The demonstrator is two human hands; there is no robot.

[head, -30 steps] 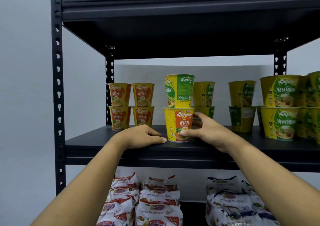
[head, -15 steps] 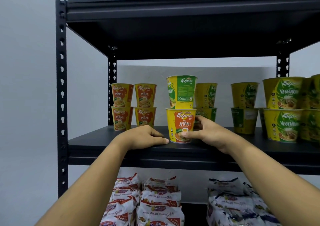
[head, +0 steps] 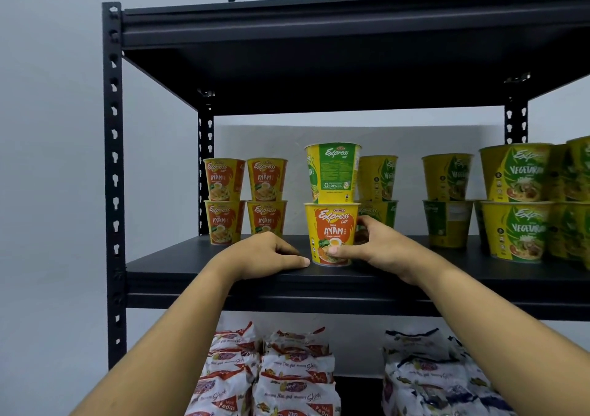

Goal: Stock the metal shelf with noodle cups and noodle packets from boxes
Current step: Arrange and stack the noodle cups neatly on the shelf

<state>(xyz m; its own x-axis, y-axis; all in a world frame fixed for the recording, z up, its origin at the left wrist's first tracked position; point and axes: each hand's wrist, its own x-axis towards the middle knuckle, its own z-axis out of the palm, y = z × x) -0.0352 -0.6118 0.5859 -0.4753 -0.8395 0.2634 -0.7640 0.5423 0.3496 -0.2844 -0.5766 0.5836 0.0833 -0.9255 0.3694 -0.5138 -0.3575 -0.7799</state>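
Observation:
A yellow-and-orange Ayam noodle cup [head: 330, 224] stands near the front of the black metal shelf [head: 223, 272], with a yellow-and-green cup [head: 332, 173] stacked on top of it. My right hand [head: 380, 249] grips the lower cup, thumb across its front and fingers round its right side. My left hand [head: 265, 252] rests on the shelf board just left of that cup, fingers loosely curled, holding nothing.
Two double stacks of Ayam cups [head: 245, 200] stand at the back left. Green vegetarian cups [head: 514, 201] fill the right side in stacks. Below, red-and-white noodle packets [head: 287, 377] and blue-and-white packets [head: 424, 377] lie piled. The upper shelf board [head: 319, 32] hangs overhead.
My hands and the stacked cups have kept the same arrangement. The whole scene sits slightly lower and to the right in view, a small head movement.

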